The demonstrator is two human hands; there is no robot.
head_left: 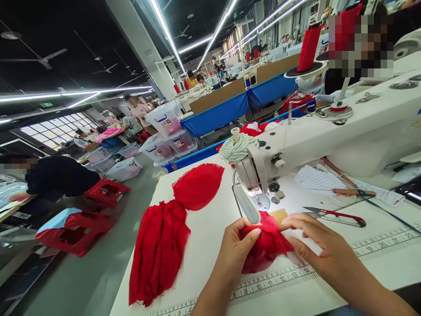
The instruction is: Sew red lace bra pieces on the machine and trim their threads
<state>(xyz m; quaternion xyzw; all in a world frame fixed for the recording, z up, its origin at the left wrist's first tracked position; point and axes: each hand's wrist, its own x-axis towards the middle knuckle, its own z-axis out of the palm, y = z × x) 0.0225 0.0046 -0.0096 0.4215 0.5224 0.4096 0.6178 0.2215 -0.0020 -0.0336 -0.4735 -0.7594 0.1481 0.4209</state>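
A small red lace piece [268, 243] lies under the needle area of the white sewing machine [329, 131], on the white table [204, 245]. My left hand [238, 250] pinches the lace at its left edge. My right hand [315, 245] presses on its right side with fingers stretched toward the presser foot. A pile of red lace pieces [159, 250] lies to the left, with a red padded cup [199, 186] above it.
Thread snips with red handles [335, 215] lie right of the needle. A coil of white cord [237, 147] sits on the machine head, a red thread cone [309, 46] behind. Seated workers, red stools [75, 232] and plastic bins [164, 131] fill the aisle at left.
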